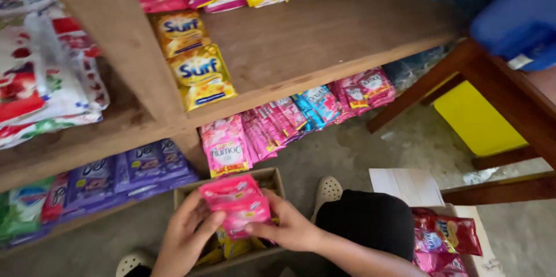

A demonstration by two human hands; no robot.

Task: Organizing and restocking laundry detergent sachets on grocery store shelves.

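Observation:
Both hands hold a stack of pink sachets (237,203) over an open cardboard box (271,177) on the floor. My left hand (184,236) grips the stack's left edge, and my right hand (286,225) grips its lower right corner. Yellow sachets (231,248) lie inside the box beneath the stack. Just beyond the box, on the bottom shelf, stands a row of pink sachets (249,138).
A wooden shelf unit (324,39) carries yellow packets (200,74), pink packets, blue sachets (315,106) and purple sachets (127,173). A second box with red and pink packets (446,242) sits at the right. A wooden table leg (417,89), yellow bin (475,120) and my white shoe (327,191) are close by.

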